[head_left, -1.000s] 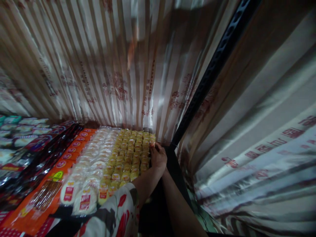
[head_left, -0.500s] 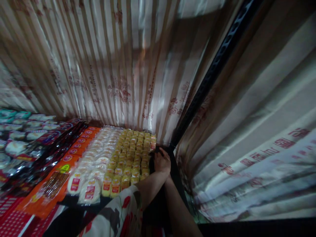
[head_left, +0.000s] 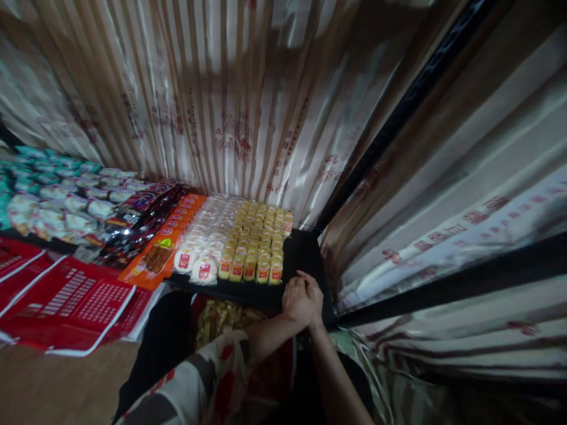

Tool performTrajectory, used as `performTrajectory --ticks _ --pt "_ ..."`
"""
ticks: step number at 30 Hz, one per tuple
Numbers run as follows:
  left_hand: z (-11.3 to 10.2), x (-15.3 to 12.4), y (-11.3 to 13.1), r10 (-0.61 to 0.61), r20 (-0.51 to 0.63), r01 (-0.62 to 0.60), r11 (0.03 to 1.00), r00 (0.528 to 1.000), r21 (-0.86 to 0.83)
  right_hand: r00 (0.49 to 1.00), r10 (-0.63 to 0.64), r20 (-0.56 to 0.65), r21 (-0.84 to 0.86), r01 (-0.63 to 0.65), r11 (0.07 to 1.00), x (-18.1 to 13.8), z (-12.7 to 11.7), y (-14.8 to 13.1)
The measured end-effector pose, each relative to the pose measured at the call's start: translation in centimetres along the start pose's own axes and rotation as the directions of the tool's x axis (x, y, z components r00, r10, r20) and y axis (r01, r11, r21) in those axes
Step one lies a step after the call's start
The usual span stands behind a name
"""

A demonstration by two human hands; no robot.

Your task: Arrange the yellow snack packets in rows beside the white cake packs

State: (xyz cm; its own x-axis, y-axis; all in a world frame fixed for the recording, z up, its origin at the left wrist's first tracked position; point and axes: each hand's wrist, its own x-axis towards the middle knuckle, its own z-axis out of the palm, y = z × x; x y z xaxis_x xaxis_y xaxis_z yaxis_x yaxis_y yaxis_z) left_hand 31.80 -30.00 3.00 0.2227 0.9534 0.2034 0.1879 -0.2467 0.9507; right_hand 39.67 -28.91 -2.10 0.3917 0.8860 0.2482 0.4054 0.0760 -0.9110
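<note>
My left hand (head_left: 296, 302), at the end of a patterned sleeve (head_left: 212, 372), lies against my right hand (head_left: 315, 298) over the front edge of the black shelf (head_left: 305, 251). Both sets of fingers are closed together, and anything between them is hidden. Just left of them stand tight rows of small yellow wrapped cakes (head_left: 250, 242) with red and orange labels. Beyond these lie clear-wrapped round white cakes (head_left: 204, 270). Under the shelf edge, partly behind my left forearm, a container holds many yellowish wrapped pieces (head_left: 225, 316).
Orange snack packets (head_left: 153, 260), dark shiny packets (head_left: 142, 218) and white and teal packets (head_left: 80, 195) continue along the shelf leftward. Red printed sheeting (head_left: 84, 295) hangs in front. A striped curtain (head_left: 212, 106) backs the shelf, and a dark post (head_left: 398, 112) rises at the corner.
Both hands have come back from the shelf's rear corner, beside the yellow cakes, to its front edge, staying together. The view has shifted, showing more of the shelf front and the container below.
</note>
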Motion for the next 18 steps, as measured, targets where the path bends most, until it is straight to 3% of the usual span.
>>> performTrajectory --ticks 4,8,13,16,18 --pt "-3.9 -4.2 -0.9 -0.076 0.044 0.072 0.993 0.996 0.098 1.000 0.017 0.009 -0.118 -0.016 0.993 -4.8 0.6 -1.7" --pt "-8.2 -8.1 -1.9 -0.001 0.198 -0.038 0.980 0.980 0.194 0.998 0.006 0.069 -0.138 0.003 0.990 -9.5 2.5 -2.6" --pt "-12.5 -11.8 -5.0 -0.137 0.229 0.085 0.971 0.964 0.223 0.970 0.054 0.237 -0.172 -0.013 0.985 -13.9 6.1 -2.3" --pt "-14.4 -12.6 -7.7 -0.331 0.090 0.289 0.904 0.939 0.316 0.888 0.146 0.436 -0.236 -0.044 0.971 -15.1 8.8 -2.0" --pt "-15.5 -12.4 -9.5 -0.498 -0.127 0.503 0.760 0.858 0.412 0.822 0.226 0.523 -0.283 -0.083 0.956 -15.4 10.8 -1.5"
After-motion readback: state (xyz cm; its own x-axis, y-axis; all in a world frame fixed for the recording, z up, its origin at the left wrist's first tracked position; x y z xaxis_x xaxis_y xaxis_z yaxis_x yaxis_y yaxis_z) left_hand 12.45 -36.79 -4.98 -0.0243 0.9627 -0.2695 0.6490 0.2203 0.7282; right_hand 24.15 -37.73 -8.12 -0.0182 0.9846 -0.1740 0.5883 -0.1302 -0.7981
